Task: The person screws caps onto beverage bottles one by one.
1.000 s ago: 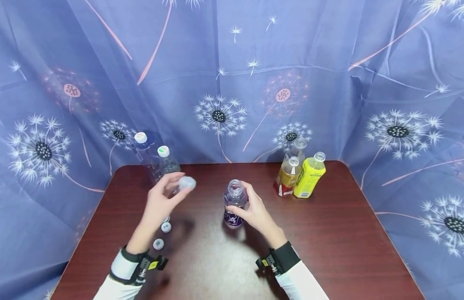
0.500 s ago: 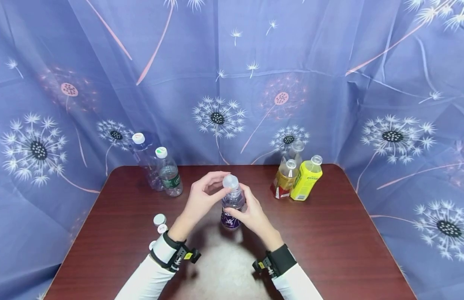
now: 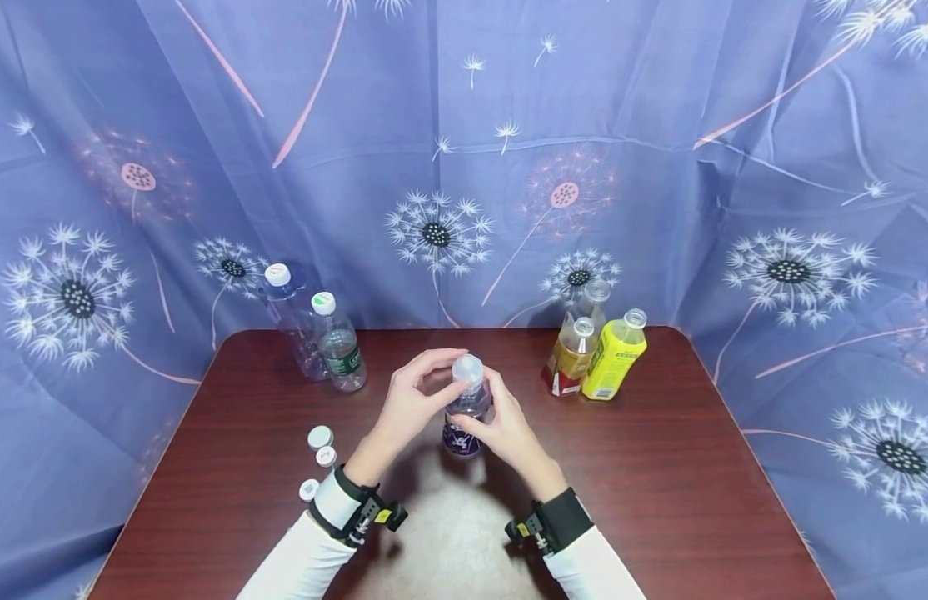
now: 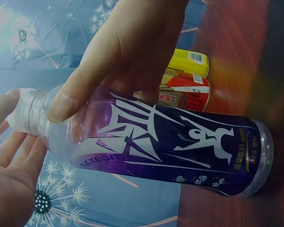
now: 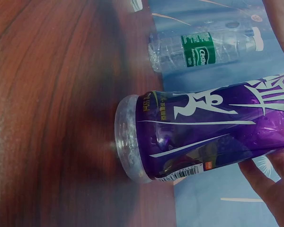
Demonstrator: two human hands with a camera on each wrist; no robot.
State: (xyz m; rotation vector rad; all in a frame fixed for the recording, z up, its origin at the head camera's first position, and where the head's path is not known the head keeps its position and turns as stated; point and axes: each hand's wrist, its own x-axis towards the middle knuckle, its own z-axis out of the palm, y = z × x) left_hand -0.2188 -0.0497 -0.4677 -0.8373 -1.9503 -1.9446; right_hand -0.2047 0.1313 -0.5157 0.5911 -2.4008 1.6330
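In the head view a clear plastic bottle with a purple label (image 3: 461,440) stands upright mid-table. My right hand (image 3: 513,427) grips its upper body, thumb across the front. A translucent whitish cap (image 3: 467,372) sits at the mouth, pinched between the thumb and fingers of my left hand (image 3: 410,400). The left wrist view shows the cap (image 4: 22,112) over the neck of the bottle (image 4: 170,146), with the right thumb at the shoulder. Seen from the right wrist, the bottle's base (image 5: 131,139) is close to the tabletop.
Three loose white caps (image 3: 320,437) lie near my left forearm. Back left stand a green-labelled bottle (image 3: 344,360) and a bluish clear bottle (image 3: 302,333), both capped. Back right are a yellow-labelled bottle (image 3: 616,358), a red-and-gold-labelled bottle (image 3: 569,362) and a clear one (image 3: 597,292), uncapped.
My left hand has carried the cap rightward from the table's left side onto the bottle mouth. My right hand keeps its grip on the bottle, which stays about where it was.
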